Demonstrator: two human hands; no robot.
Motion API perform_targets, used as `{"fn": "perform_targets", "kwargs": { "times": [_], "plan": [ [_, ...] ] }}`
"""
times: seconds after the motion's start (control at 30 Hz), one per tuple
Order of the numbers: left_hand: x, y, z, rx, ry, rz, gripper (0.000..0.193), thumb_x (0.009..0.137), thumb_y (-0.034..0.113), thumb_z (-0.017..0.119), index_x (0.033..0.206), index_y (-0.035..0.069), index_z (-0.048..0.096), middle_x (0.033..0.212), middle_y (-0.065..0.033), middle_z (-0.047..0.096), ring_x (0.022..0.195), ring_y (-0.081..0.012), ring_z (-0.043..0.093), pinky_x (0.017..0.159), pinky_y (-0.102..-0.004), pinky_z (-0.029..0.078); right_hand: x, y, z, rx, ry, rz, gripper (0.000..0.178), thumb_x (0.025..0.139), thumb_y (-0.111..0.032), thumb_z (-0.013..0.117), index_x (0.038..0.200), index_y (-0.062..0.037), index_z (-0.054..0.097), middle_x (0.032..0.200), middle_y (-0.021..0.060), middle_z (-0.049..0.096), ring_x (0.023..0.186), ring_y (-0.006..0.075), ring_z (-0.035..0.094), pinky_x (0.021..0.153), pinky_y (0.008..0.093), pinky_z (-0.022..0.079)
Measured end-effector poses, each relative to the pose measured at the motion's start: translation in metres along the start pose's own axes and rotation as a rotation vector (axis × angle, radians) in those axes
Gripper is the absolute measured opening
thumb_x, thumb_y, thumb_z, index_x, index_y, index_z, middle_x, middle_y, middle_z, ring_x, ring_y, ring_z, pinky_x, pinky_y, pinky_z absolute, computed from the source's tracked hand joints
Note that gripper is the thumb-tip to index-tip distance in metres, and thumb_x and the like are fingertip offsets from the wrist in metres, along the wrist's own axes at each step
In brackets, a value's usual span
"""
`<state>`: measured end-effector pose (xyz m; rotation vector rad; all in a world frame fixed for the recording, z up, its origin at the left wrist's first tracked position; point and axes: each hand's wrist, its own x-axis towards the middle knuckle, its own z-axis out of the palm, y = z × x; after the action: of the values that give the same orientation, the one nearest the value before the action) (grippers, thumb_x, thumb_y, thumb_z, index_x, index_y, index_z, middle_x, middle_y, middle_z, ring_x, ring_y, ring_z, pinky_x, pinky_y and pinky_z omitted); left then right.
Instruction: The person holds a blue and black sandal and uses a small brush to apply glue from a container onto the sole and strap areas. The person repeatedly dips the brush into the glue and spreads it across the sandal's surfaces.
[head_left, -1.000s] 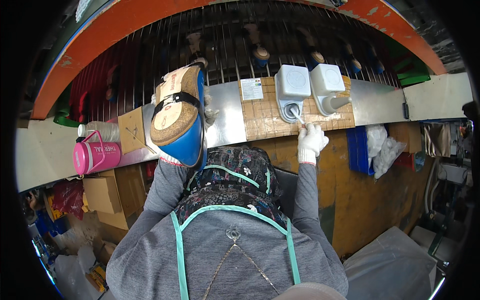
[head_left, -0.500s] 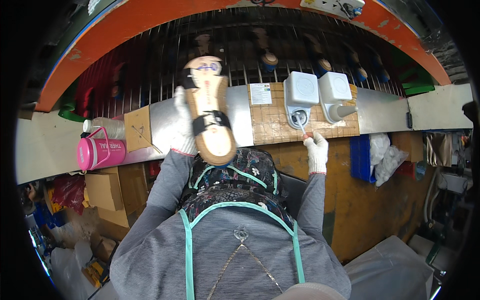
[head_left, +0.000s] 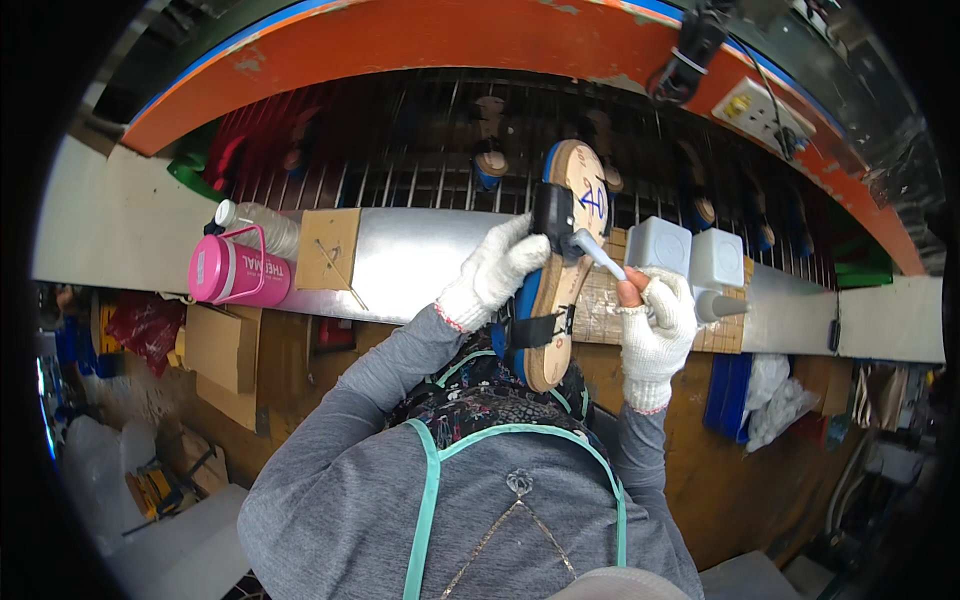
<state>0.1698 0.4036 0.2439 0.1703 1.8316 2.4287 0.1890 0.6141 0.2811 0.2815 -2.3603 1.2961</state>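
My left hand (head_left: 497, 268), in a white knit glove, grips a sandal (head_left: 560, 300) by its left side. The sandal is tan with blue edging, black straps folded over it and blue pen marks on its pale face. My right hand (head_left: 660, 325), gloved with bare fingertips, pinches a light-coloured brush (head_left: 601, 254). The brush's head meets the sandal beside the upper black strap. Just beyond my right hand stand two white square bottles (head_left: 660, 246) on a patterned board (head_left: 610, 325), partly hidden by my hand and the sandal.
A slatted rack (head_left: 400, 185) carrying several other sandals runs behind the metal ledge (head_left: 400, 260). At left are a pink thermal jug (head_left: 240, 272), a clear bottle (head_left: 262, 228) and a cardboard piece (head_left: 329, 245) with a thin stick. A blue bin (head_left: 727, 395) hangs below right.
The brush has come out of the cup of the white bottle and now touches the sandal. My left hand has carried the sandal right and turned it, and the view has shifted.
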Motion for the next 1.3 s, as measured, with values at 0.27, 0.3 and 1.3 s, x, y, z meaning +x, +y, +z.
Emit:
{"fn": "perform_targets", "kwargs": {
  "times": [0.27, 0.3, 1.3],
  "plan": [
    [-0.001, 0.006, -0.023, 0.079, 0.022, -0.082, 0.082, 0.085, 0.057, 0.072, 0.134, -0.006, 0.052, 0.118, -0.0088, 0.064, 0.110, -0.0151, 0.060, 0.099, -0.0300, 0.048, 0.041, -0.001, 0.026, -0.046, -0.031, -0.111, 0.019, 0.082, -0.019, 0.080, 0.096, -0.0056, 0.078, 0.090, 0.0046, 0.067, 0.073, 0.0177, 0.056, 0.073, 0.0311, 0.040],
    [-0.001, 0.007, -0.025, 0.083, 0.027, -0.081, 0.080, 0.085, 0.056, 0.072, 0.133, -0.006, 0.052, 0.118, -0.0088, 0.064, 0.110, -0.0150, 0.060, 0.099, -0.0298, 0.048, 0.046, -0.002, 0.027, -0.041, -0.037, -0.115, 0.019, 0.082, -0.019, 0.081, 0.095, -0.0059, 0.078, 0.090, 0.0046, 0.067, 0.073, 0.0177, 0.056, 0.073, 0.0311, 0.040],
    [0.005, 0.024, -0.019, -0.331, 0.079, -0.093, 0.059, 0.099, 0.055, 0.052, 0.135, 0.008, 0.051, 0.116, -0.0101, 0.066, 0.097, -0.0170, 0.068, 0.086, -0.0334, 0.059, 0.014, -0.006, 0.015, 0.175, -0.257, 0.042, 0.017, 0.087, -0.011, 0.076, 0.097, 0.0027, 0.074, 0.094, 0.0039, 0.059, 0.079, 0.0106, 0.055, 0.066, 0.0248, 0.043]
  ]
}}
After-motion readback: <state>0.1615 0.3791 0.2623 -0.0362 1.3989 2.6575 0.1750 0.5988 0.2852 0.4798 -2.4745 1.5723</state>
